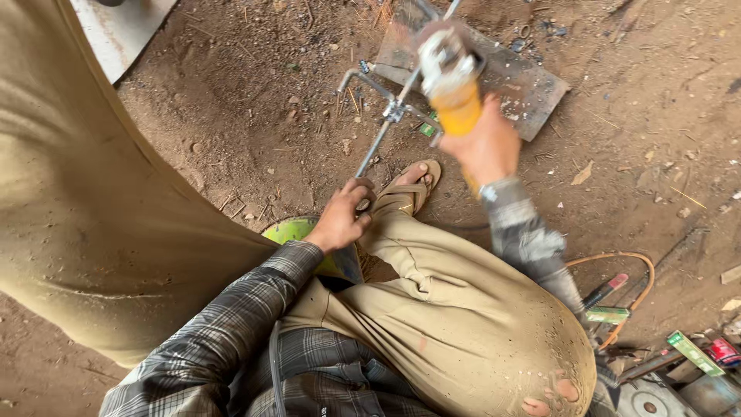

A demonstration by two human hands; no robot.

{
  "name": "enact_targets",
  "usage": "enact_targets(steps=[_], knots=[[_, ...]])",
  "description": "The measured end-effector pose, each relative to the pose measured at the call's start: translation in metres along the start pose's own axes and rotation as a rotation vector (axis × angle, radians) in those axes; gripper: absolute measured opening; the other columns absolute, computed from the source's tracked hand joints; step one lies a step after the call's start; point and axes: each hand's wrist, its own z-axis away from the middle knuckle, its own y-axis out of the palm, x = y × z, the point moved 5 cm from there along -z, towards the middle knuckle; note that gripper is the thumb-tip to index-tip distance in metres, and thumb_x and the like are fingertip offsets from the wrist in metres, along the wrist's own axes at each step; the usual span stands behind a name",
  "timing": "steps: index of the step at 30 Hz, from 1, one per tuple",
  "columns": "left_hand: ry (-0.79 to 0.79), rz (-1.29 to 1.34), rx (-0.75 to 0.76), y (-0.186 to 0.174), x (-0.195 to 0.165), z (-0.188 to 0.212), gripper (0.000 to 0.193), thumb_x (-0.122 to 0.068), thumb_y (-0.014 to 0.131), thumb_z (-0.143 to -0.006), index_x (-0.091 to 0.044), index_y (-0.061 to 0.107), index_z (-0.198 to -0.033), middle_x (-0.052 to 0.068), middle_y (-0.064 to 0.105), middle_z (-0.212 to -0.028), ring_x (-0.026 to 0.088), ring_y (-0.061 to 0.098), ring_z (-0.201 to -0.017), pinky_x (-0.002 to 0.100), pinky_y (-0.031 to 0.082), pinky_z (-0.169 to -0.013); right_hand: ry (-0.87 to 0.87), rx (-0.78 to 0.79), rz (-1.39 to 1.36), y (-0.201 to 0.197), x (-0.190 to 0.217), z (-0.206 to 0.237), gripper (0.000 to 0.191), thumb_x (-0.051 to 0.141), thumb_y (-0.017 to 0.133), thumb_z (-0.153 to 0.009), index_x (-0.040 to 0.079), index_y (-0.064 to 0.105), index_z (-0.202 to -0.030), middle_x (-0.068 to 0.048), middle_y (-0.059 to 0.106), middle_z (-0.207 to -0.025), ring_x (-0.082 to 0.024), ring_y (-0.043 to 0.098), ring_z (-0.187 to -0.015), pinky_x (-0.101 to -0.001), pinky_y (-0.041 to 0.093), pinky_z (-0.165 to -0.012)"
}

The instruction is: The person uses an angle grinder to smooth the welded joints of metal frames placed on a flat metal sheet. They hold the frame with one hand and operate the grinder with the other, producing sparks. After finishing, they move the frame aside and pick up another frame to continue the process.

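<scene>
My right hand [488, 147] grips a yellow angle grinder [450, 73], blurred, its head over a rusty steel plate [515, 81] on the dirt floor. My left hand [342, 218] holds the near end of a thin metal rod [376, 143]. The rod runs up to a welded frame of bent bars [394, 106] beside the grinder's disc. My sandalled foot [413, 184] rests on the ground just right of the rod. My legs are bent, in tan trousers.
A green and yellow object [297, 230] lies under my left arm. An orange cable [637, 266] loops at the right. Tools, small boxes and a metal disc [679, 363] are piled at the bottom right. A white sheet [123, 27] lies at the top left.
</scene>
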Motion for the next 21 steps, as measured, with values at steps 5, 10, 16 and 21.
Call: enact_targets(steps=[5,10,16,21], knots=[[0.018,-0.028,0.028,0.002,-0.004,-0.001,0.032,-0.009,0.067,-0.080,-0.007,0.061,-0.112,0.012,0.051,-0.142,0.039,0.053,-0.127,0.048,0.044,-0.106,-0.103,0.099,0.234,-0.018,0.011,-0.014,0.075,0.038,0.085,-0.069,0.001,0.054,-0.126,-0.019,0.073,-0.097,-0.036,0.073,-0.084,-0.0458,0.058,-0.074],[0.035,-0.065,0.025,0.005,0.000,-0.002,0.034,-0.010,0.069,-0.080,-0.006,0.061,-0.113,0.014,0.050,-0.143,0.040,0.051,-0.130,0.050,0.043,-0.106,-0.310,0.110,0.325,-0.009,0.028,-0.010,0.084,0.037,0.086,-0.070,-0.005,0.050,-0.133,-0.021,0.072,-0.094,-0.033,0.072,-0.078,-0.0442,0.059,-0.067],[0.046,-0.051,0.026,0.004,0.000,-0.001,0.036,-0.011,0.069,-0.081,-0.006,0.060,-0.116,0.013,0.051,-0.143,0.040,0.053,-0.128,0.049,0.044,-0.106,-0.189,0.035,0.315,-0.023,0.020,-0.038,0.089,0.042,0.088,-0.067,-0.001,0.051,-0.136,-0.020,0.073,-0.095,-0.035,0.073,-0.082,-0.0467,0.059,-0.072],[-0.052,-0.087,0.027,0.000,0.007,-0.006,0.038,-0.012,0.071,-0.081,-0.006,0.062,-0.117,0.012,0.051,-0.142,0.041,0.053,-0.122,0.050,0.043,-0.104,-0.153,0.162,0.291,0.006,0.001,-0.001,0.091,0.042,0.087,-0.067,-0.001,0.049,-0.138,-0.024,0.072,-0.096,-0.040,0.072,-0.084,-0.0498,0.057,-0.074]])
